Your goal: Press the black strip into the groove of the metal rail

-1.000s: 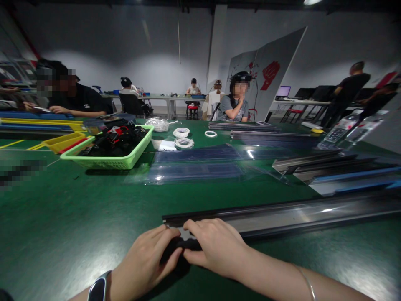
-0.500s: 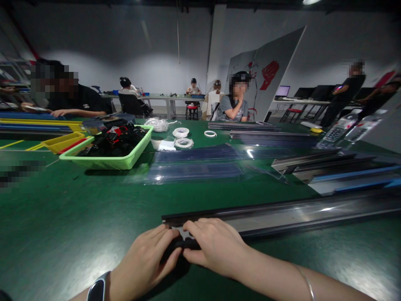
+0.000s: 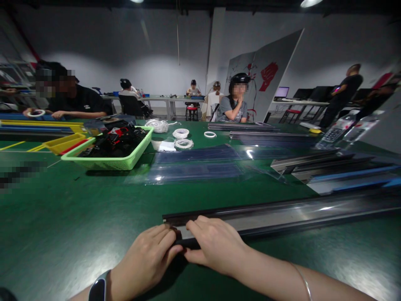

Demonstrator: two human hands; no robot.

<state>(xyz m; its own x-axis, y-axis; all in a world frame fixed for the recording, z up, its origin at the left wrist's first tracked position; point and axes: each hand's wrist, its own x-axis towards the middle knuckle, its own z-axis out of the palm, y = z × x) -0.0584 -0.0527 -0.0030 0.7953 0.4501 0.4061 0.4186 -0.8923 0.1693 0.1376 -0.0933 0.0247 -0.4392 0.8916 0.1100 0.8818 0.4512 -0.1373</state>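
A long dark channel-shaped profile (image 3: 269, 221) with a shiny grey inner face lies across the green table, its left end in front of me. My right hand (image 3: 216, 246) grips the near edge close to that end, fingers inside the channel and thumb outside. At the end itself, my left hand (image 3: 153, 251) is closed, fingertips and thumb pinching a small dark piece (image 3: 177, 235) against the near corner. The fingers hide most of this piece, so its shape is unclear.
Beyond the profile lie clear plastic sheets (image 3: 194, 171), white tape rolls (image 3: 181, 133) and a green basket (image 3: 131, 161) of black and red parts. More profiles (image 3: 326, 163) and plastic bottles (image 3: 335, 129) are at right. Across the table sit a person (image 3: 84, 100) and another (image 3: 233, 106).
My left fingers have curled slightly and the dark piece at the profile's end now stands more upright. My right hand has barely shifted. The person at left now has a white ring at hand.
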